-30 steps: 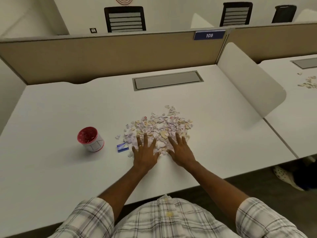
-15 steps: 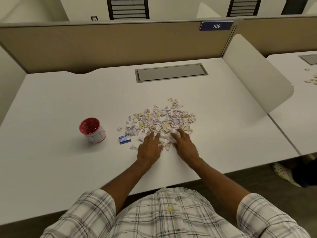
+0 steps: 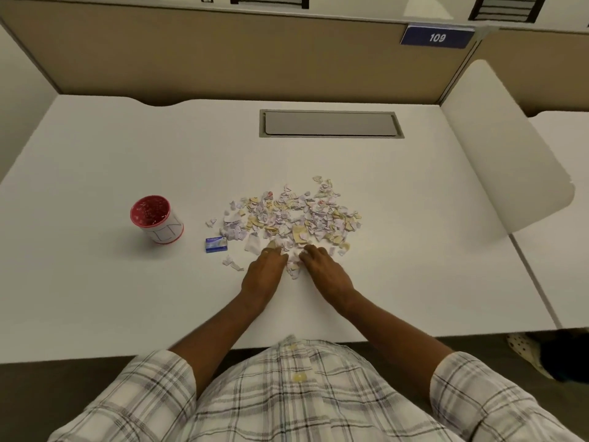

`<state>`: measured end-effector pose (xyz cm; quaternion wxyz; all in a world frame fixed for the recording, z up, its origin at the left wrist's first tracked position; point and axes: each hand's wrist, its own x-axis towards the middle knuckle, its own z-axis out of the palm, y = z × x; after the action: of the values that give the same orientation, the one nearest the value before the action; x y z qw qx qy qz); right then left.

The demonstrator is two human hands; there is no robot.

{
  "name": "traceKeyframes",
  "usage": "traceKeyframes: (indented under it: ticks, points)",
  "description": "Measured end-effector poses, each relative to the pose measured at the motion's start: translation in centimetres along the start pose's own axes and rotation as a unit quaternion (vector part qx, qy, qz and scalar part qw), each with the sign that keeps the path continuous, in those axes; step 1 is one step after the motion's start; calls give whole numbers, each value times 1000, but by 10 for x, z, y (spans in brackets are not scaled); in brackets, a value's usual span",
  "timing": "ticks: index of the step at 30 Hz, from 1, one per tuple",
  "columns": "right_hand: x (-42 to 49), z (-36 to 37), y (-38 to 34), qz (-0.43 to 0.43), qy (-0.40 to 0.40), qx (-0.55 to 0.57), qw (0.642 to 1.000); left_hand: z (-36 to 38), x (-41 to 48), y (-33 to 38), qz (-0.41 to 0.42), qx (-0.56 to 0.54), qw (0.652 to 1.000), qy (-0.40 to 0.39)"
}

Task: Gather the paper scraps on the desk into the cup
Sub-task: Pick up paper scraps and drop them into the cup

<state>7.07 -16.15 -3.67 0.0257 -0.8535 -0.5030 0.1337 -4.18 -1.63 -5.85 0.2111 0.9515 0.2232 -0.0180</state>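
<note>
Paper scraps lie spread at frame centre on the surface, the cup well apart at middle left. Left hand and right hand press together at the pile's near edge, fingers curled around a small clump. Loose bits could slip through on the carry left, and the strays beside the blue card may be missed.

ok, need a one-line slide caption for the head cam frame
Both bare hands, left hand and right hand, pinch at the near edge of torn pastel paper scraps on a white desk; red-rimmed white cup waits left.
</note>
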Motion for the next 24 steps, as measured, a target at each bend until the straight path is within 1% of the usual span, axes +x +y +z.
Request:
traceKeyframes:
  ticks: [3,6,9,12,17,20,24]
  points:
    - [4,-1,8,-24,19,-3,1000,2,-2,-4,9,15,1000,25]
    - [8,-2,15,-46,41,7,998,3,-2,-4,-7,5,998,55]
    - [12,-6,19,-49,67,46,995,1,1,3,-33,-41,993,108]
    - [18,-12,22,-22,88,112,990,-6,3,10,-80,-103,978,160]
    - [27,-24,27,27,128,207,970,-20,6,17,-127,-181,954,203]
    - [29,-32,29,26,135,216,967,-28,8,18,-150,-243,932,222]
    - [33,-39,23,14,136,199,970,-42,7,16,-147,-268,921,242]
